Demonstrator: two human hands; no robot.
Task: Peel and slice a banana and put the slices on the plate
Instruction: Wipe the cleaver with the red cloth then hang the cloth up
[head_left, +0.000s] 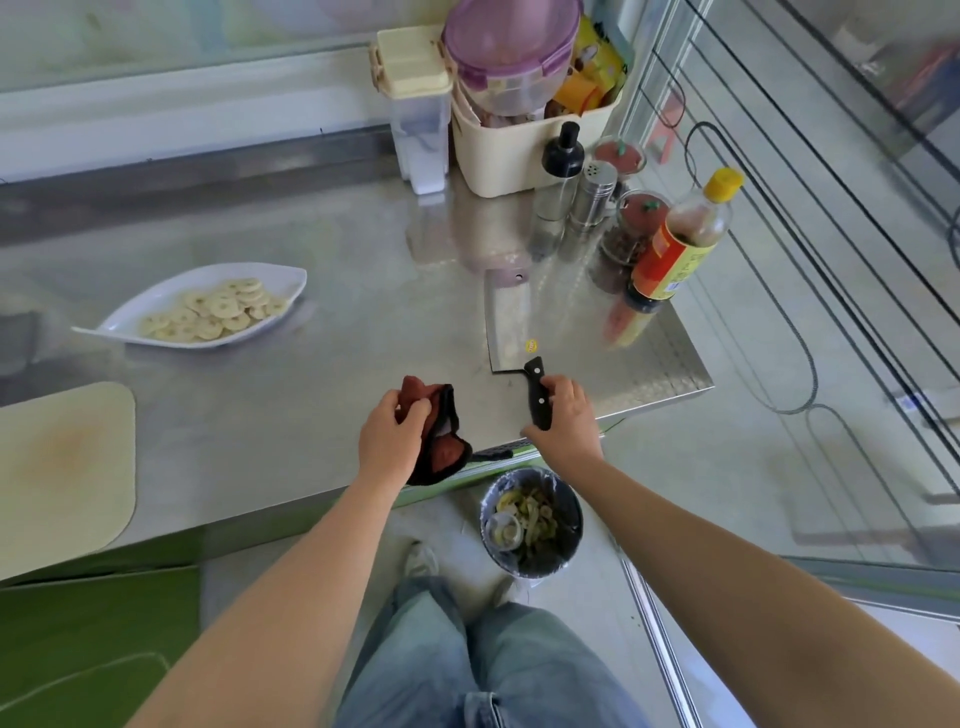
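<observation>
Steel counter | right hand grips the handle of a cleaver lying flat, blade toward 12 o'clock | left hand clutches a red-and-black cloth | banana slices heaped on white plate, 10 o'clock of hands | peels in bin, 6 o'clock.

- One head-worn wide-angle view, looking forward and steeply down across the shiny stainless-steel counter.
- Close: the counter's near edge lies mid-frame, with the person's blue-jeaned legs below.

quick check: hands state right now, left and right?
Left hand: closed, gripping the red cloth.
Right hand: closed around the cleaver handle.
</observation>
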